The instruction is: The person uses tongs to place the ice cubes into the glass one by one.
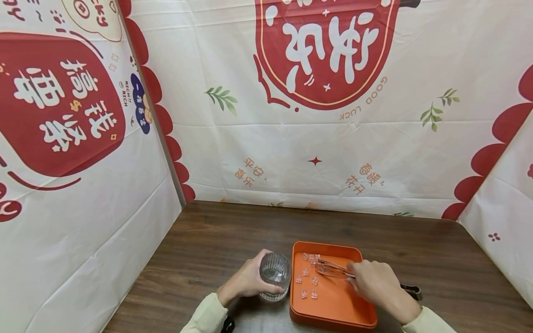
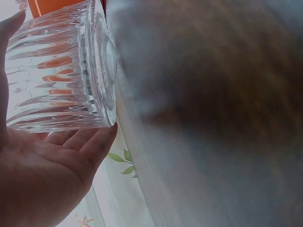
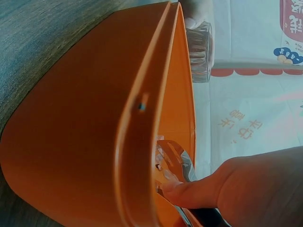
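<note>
My left hand (image 1: 246,279) grips a clear ribbed glass (image 1: 272,266) just left of an orange tray (image 1: 343,303). The left wrist view has the glass (image 2: 47,78) from the side, with the thumb and fingers of my hand (image 2: 47,172) around it. Metal tongs (image 1: 336,272) with dark handles are in my right hand (image 1: 376,283), reaching over the tray. Their tips are among small clear cubes (image 1: 314,294), several of which lie scattered on the tray's left half. In the right wrist view the tray wall partly hides the tongs (image 3: 188,166).
The dark wooden table (image 1: 233,226) runs back to a white printed cloth (image 1: 283,157). Another cloth (image 1: 104,199) stands along the left side, and one more (image 1: 495,203) on the right. A black strap end (image 1: 411,291) shows beside the right wrist.
</note>
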The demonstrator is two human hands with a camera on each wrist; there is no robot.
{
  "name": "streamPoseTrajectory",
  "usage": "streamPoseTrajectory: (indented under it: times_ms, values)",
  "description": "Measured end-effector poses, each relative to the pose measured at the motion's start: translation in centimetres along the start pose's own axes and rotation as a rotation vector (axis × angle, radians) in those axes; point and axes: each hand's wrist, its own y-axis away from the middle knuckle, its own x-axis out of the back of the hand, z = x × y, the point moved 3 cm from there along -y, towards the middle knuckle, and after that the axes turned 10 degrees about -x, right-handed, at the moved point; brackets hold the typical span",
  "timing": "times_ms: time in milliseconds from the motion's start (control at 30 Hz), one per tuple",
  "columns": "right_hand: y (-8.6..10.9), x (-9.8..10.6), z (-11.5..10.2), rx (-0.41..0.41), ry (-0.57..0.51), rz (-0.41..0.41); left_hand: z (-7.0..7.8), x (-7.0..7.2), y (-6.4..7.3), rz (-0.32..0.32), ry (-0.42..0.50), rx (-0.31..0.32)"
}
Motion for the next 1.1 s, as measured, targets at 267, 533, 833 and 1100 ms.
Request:
streamPoseTrajectory:
  times_ms: [267,533,833,1100]
  values:
    - [0.02,-0.27,0.05,0.012,0.012,0.038,0.03,0.03,0.03,0.001,0.0,0.001]
    - [0.02,-0.31,0.0,0.011,0.014,0.027,-0.03,-0.01,0.02,0.001,-0.002,0.0]
    - [0.14,-0.07,0.05,0.016,0.004,0.026,-0.06,0.0,-0.01,0.0,0.004,0.004]
    - [0.07,0.54,0.47,0.025,0.006,0.078,0.13,0.08,0.08,0.002,0.019,0.006]
